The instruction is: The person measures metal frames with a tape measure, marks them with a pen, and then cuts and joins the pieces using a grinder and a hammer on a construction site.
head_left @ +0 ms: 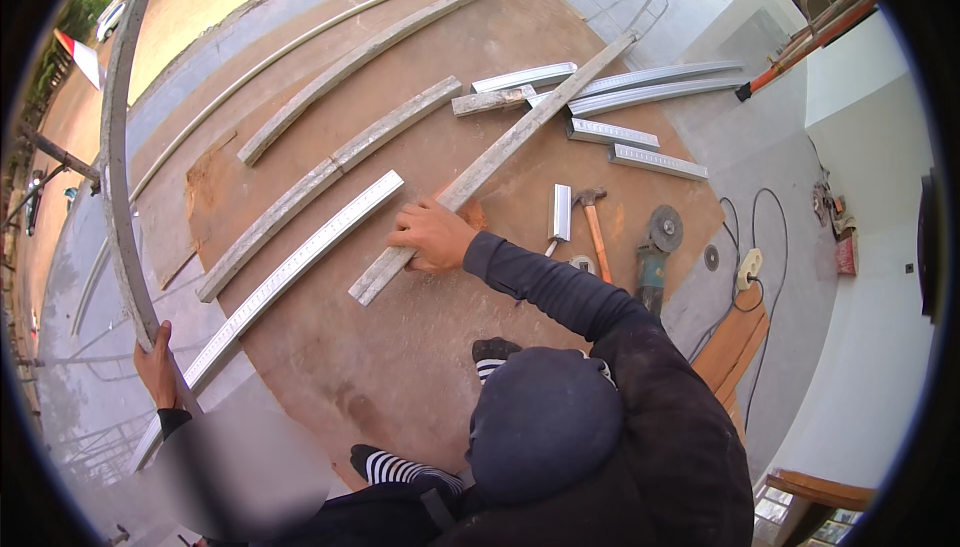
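My right hand (pixel 432 235), in a dark sleeve, is closed over the near part of a grey-stained wooden batten (pixel 530 127). This batten slants to the far right, where it crosses over some metal channels. At the far left, my left hand (pixel 155 372) has its fingers wrapped round the lower part of a long grey bar (pixel 116 147) that stands up past the top of the view. A pale perforated metal channel (pixel 300 259) lies between my hands. Right of my right hand are a short channel piece (pixel 562 213) and a hammer (pixel 596 232) with a wooden handle.
More battens (pixel 330 169) and a thin pole (pixel 300 42) lie on the brown sheet (pixel 350 347). Several metal channels (pixel 650 97) sit at the far right. An angle grinder (pixel 655 257), a loose disc (pixel 711 257) and a socket with cable (pixel 749 269) lie nearer the white wall (pixel 880 277).
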The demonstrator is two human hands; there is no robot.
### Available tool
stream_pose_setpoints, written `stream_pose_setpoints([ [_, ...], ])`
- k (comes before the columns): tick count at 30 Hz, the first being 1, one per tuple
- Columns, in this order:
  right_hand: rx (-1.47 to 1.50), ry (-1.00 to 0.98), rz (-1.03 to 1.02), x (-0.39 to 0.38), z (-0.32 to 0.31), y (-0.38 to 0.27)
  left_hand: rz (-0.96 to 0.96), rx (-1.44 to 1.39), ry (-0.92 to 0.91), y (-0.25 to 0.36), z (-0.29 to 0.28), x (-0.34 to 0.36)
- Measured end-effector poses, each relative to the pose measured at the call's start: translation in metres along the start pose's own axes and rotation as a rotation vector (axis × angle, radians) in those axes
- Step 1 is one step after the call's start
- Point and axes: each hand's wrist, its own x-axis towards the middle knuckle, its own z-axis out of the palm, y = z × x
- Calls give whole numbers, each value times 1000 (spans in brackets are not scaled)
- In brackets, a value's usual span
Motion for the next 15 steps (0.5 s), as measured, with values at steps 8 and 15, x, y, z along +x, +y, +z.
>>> stream_pose_setpoints([
  [8,57,27,-115,42,10,-51,-223,-485,165,-3,-37,-22],
  [15,75,30,-119,41,-3,-63,-238,-744,279,16,-66,-4],
])
